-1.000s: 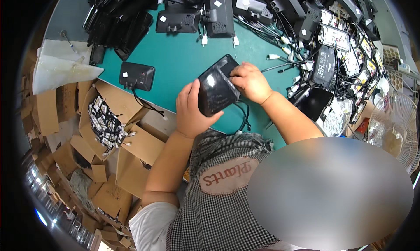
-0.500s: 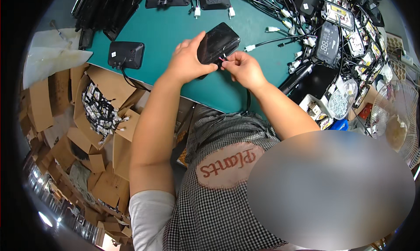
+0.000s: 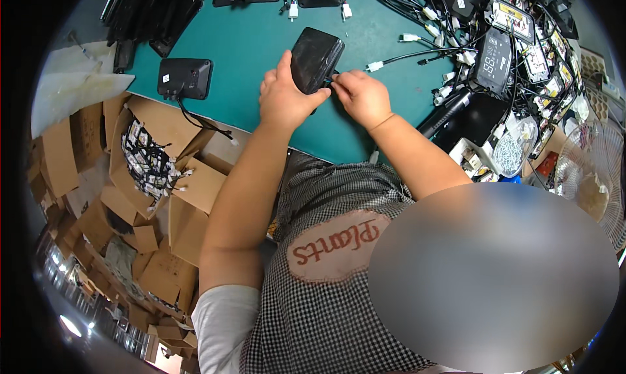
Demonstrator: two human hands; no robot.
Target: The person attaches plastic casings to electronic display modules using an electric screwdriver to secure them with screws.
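Note:
My left hand (image 3: pixel 285 97) is wrapped round a glossy black plastic housing (image 3: pixel 317 56), thumb at its near corner and fingers along its left side. The housing is held tilted above the green table. At its lower right edge my right hand (image 3: pixel 362 98) is closed in a pinch on a thin dark cable (image 3: pixel 328 80). The fingertips mostly hide the cable. A white plug (image 3: pixel 373 156) shows below the right wrist, at the table's near edge.
Several black units stand along the far edge; one black display unit (image 3: pixel 185 78) lies at left, its cable over the edge. Cables with white plugs (image 3: pixel 375 66), a digit display (image 3: pixel 493 61) and circuit boards crowd the right. Cardboard boxes (image 3: pixel 189 185) stand at lower left; a fan (image 3: pixel 590 172) is far right.
The housing has turned more upright and shifted slightly up and left with my left hand. My right hand stays pinched at its edge. The pink wire seen before is now out of sight.

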